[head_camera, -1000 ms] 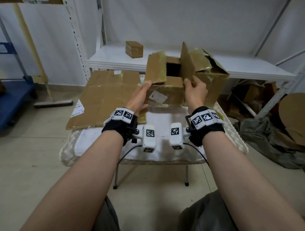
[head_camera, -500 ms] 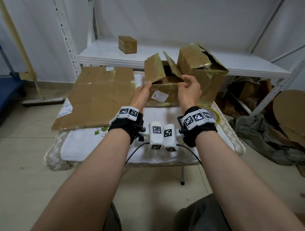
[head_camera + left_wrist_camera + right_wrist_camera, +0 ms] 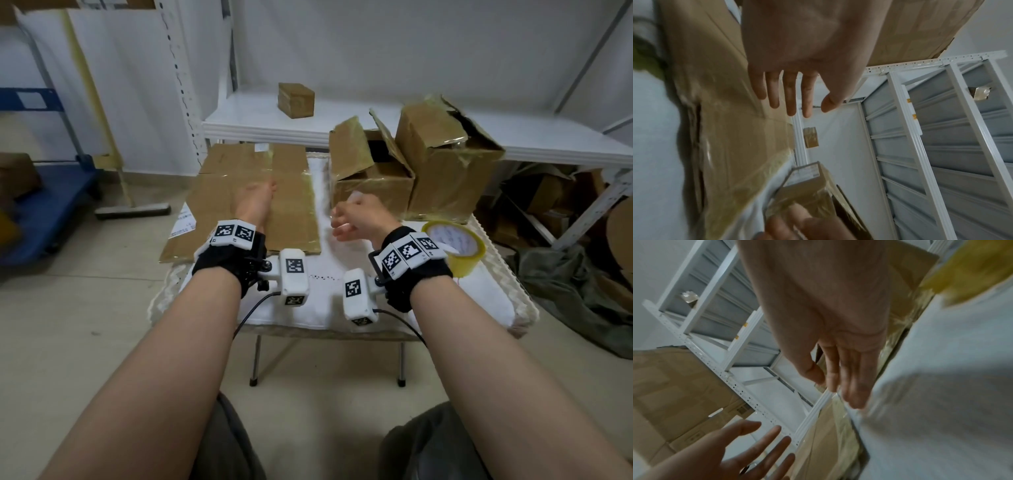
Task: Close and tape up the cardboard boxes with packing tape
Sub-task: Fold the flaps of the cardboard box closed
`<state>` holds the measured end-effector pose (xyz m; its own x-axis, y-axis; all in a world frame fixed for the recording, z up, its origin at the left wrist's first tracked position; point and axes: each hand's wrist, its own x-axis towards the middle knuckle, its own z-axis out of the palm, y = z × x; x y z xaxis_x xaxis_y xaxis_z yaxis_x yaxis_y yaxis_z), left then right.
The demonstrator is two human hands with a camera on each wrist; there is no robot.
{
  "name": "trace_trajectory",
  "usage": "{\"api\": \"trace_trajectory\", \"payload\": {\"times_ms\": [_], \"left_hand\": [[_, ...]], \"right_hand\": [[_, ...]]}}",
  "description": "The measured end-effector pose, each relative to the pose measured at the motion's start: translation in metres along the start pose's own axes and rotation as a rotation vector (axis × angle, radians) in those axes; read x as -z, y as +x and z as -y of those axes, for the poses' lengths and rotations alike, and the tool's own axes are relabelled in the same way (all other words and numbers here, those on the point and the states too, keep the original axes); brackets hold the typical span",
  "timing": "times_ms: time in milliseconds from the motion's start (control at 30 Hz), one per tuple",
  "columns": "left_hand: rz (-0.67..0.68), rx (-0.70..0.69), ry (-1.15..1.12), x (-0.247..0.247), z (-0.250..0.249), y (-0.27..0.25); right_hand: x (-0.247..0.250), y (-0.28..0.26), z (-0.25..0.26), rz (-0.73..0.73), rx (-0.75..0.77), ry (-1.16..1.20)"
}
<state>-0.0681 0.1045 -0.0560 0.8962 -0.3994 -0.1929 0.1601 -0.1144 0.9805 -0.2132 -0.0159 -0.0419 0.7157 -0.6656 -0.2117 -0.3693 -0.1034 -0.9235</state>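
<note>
Hovering, both hands: neither holds anything, both are off the boxes.
Left hand (image 3: pixel 255 202): palm down over the flattened cardboard sheet (image 3: pixel 239 195), fingers straight and a little spread (clear in the left wrist view (image 3: pixel 789 48)); contact with the sheet cannot be told.
Right hand (image 3: pixel 359 214): empty, above the white cloth (image 3: pixel 329 301), just in front of the small open box (image 3: pixel 373 178); blurred in the head view, fingers long and relaxed in the right wrist view (image 3: pixel 838 321).
Small open box: on the table (image 3: pixel 520 308), flaps up, left flap standing tilted, dark opening behind it; top not closed.
Larger box (image 3: pixel 445 168): touching the small one on its right side, top flaps crumpled and partly lifted, shiny old tape on its faces.
Tape roll (image 3: pixel 455 246): yellowish, lying flat near the table's right edge, just beside the right wrist, in front of the larger box.
Open room: a bare strip of cloth runs between the sheet's right edge and the small box; the near half of the cloth is free under the wrists.
Edges: the sheet overhangs the table's left side.
Shelf (image 3: pixel 342 123): white, behind the table, carrying one small taped box (image 3: pixel 296 100) well apart from the rest.
Floor right: dark cloth heap (image 3: pixel 575 294) and more cardboard under the shelf.
</note>
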Motion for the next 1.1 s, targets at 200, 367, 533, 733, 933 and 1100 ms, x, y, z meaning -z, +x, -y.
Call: {"api": "trace_trajectory", "payload": {"times_ms": [200,367,533,733,933,1100], "left_hand": [[0.054,0.213,-0.057,0.024,0.010,-0.005],[0.041,0.234,-0.073,0.023,0.008,-0.007],[0.043,0.227,-0.083,0.022,0.002,-0.007],[-0.079,0.105,-0.139,0.032,-0.006,-0.006],[-0.399,-0.037,0.043,0.065,-0.020,-0.006],[-0.274,0.022,-0.119,0.078,-0.016,0.000]], "right_hand": [[-0.029,0.009,0.000,0.121,-0.150,0.014],[-0.041,0.021,0.000,0.098,-0.129,0.067],[-0.052,0.013,0.013,0.140,-0.039,0.176],[-0.049,0.003,0.021,0.018,0.067,0.196],[-0.017,-0.019,0.032,0.014,0.220,0.337],[0.014,-0.035,0.035,-0.001,0.304,0.377]]}}
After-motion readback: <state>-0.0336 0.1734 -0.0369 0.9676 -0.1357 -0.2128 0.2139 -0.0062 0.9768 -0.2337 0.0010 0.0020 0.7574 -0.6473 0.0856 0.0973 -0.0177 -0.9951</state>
